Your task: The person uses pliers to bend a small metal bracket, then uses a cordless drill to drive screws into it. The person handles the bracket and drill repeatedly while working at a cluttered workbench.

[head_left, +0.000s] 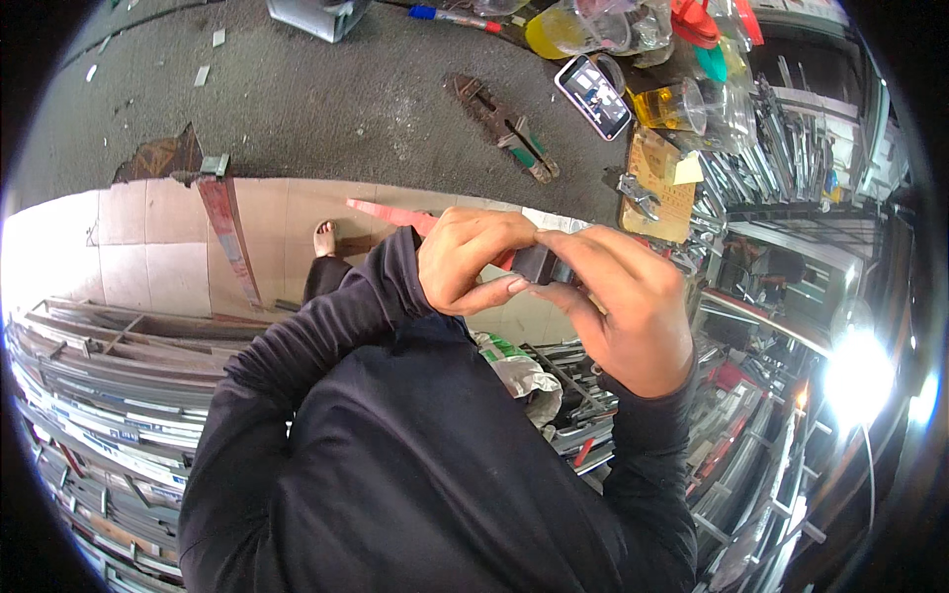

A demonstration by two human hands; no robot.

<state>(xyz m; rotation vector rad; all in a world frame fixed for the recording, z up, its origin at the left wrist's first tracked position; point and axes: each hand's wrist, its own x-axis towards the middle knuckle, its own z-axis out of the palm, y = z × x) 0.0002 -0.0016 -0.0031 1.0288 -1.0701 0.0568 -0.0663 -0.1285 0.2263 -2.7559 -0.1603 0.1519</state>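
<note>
Left hand (474, 259) and right hand (633, 306) are pinching a small dark block (535, 265) between them, just in front of a dark worktop (326, 99).

At far left, long metal profiles (119, 346) are lying stacked, and a red-painted metal leg (227, 232) is standing beside a bare foot (324, 239) on the tiles. The left hand is curling nearly closed, its thumb and fingers gripping the block's left side; a rusty hand tool with a green grip (506, 130) is lying beyond on the worktop. A lit smartphone (593, 97) is resting farther right. The right hand is arching partly open, its thumb and fingertips holding the block's right side. Beyond it, pliers (641, 198) are lying on brown cardboard (664, 183), while a bright lamp (858, 381) is glowing at far right.
</note>
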